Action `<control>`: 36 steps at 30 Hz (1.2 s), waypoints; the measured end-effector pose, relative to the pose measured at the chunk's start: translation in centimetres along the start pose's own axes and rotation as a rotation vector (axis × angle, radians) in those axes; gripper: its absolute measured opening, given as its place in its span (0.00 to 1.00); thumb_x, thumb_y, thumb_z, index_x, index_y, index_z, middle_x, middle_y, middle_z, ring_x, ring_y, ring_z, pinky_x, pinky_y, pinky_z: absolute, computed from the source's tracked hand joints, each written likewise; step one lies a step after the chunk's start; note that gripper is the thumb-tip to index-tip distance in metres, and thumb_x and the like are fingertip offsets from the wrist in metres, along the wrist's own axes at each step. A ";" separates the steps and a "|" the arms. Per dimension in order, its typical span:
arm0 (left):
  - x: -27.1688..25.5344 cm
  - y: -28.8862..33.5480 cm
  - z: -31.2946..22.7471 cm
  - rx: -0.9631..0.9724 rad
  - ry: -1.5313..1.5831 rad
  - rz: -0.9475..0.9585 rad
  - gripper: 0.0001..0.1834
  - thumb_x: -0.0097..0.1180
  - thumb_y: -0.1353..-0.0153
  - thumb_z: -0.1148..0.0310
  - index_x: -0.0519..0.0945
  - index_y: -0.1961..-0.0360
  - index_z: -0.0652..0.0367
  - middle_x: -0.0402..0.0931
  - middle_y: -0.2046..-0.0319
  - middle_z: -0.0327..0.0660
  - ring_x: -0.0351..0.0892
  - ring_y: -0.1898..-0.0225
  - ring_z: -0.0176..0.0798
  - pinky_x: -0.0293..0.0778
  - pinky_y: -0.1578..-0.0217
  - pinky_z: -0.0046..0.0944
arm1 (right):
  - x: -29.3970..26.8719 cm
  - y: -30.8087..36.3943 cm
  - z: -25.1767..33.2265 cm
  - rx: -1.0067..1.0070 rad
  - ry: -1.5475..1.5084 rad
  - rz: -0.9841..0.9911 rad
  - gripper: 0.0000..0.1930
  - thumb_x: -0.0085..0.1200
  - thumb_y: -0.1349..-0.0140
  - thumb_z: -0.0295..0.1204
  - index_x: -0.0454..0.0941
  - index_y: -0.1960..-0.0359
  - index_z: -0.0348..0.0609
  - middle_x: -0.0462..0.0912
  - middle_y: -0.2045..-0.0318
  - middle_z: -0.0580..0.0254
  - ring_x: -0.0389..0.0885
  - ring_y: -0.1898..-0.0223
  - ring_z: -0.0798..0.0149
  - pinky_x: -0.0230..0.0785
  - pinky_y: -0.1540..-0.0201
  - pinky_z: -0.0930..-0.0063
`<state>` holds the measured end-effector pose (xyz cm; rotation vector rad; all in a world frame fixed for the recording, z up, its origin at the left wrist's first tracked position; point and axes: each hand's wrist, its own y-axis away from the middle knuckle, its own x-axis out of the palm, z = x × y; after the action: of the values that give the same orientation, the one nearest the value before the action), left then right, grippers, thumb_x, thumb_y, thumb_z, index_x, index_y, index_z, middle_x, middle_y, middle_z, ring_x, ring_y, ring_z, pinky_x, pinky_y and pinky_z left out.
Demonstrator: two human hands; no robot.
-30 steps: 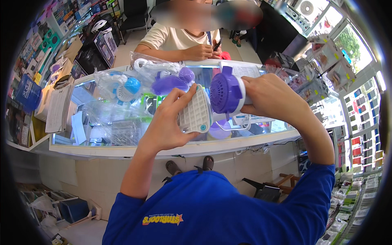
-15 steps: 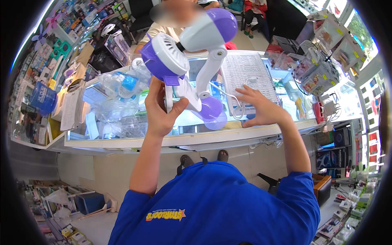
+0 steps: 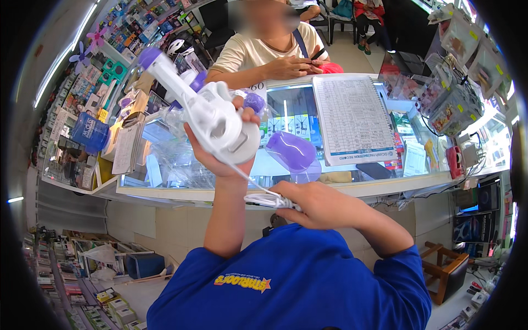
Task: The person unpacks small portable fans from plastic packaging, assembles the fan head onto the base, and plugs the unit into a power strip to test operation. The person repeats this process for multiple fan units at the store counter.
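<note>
My left hand (image 3: 220, 148) is wrapped round a white and purple desk fan (image 3: 206, 113), held tilted above the counter at left of centre. Its long arm reaches up and to the left, and the pale underside of its base faces me. The fan is a little blurred, and part of its head is hidden behind the body. From the base a white cable (image 3: 269, 199) runs down to a coiled bundle. My right hand (image 3: 313, 203) closes on that bundle at the counter's near edge. A translucent purple plastic piece (image 3: 291, 151) lies on the glass to the right of the fan.
On the glass-topped counter (image 3: 220, 192) lie crumpled clear plastic wrapping (image 3: 184, 165), a spiral notebook of filled-in sheets (image 3: 352, 121) and a dark phone (image 3: 374, 170). Across it sits a person (image 3: 264, 60) with both hands together. Clear boxes (image 3: 448, 113) stand at the right end.
My left hand has turned the fan over, its base now toward me. My right hand has come down and left from beside the notebook and taken hold of the coiled cable.
</note>
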<state>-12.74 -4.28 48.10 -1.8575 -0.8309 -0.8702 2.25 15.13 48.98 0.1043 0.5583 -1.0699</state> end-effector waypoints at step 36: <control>-3.4 7.1 -3.5 -0.174 -0.594 -0.075 0.55 0.53 0.39 0.29 0.65 0.26 0.64 0.75 0.48 0.53 0.78 0.43 0.54 0.73 0.37 0.61 | -1.2 -3.6 0.7 0.208 -0.255 -0.391 0.11 0.66 0.34 0.26 0.87 0.52 0.35 0.87 0.65 0.60 0.82 0.67 0.73 0.72 0.62 0.76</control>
<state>-9.51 -10.73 43.43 -2.2937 -1.2192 -0.4368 -0.99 14.07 50.81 0.0390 0.2380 -1.4961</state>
